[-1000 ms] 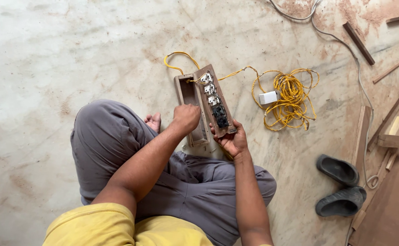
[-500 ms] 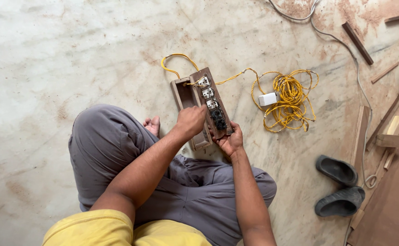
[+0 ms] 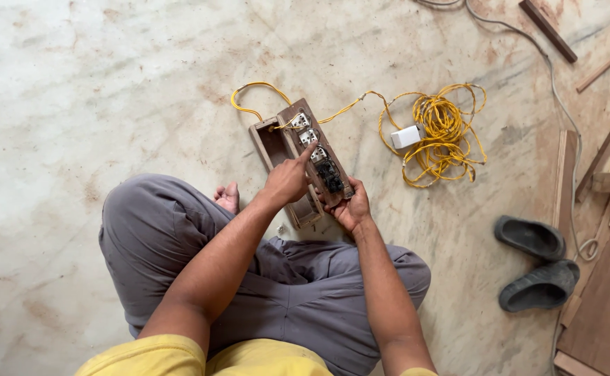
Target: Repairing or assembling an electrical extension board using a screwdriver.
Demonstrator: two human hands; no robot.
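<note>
I sit cross-legged on a stone floor in grey trousers. In front of my knees lies an open wooden box (image 3: 271, 145), long and narrow. Its wooden lid panel (image 3: 319, 157), fitted with white and black sockets and switches, is tilted up beside it. My right hand (image 3: 349, 207) grips the near end of that panel. My left hand (image 3: 287, 179) rests on the panel's edge with the index finger pointing at a white socket. A yellow cable (image 3: 444, 129) runs from the box's far end into a tangled coil with a white plug (image 3: 406, 136).
A pair of dark sandals (image 3: 536, 268) lies at the right. Wooden boards and strips (image 3: 608, 306) line the right edge, and a grey cord (image 3: 556, 90) snakes along the floor there. My bare foot (image 3: 228, 197) shows beside the box.
My left hand has shifted from covering the panel to pointing one finger at a socket. The box and panel sit slightly further from me in the view.
</note>
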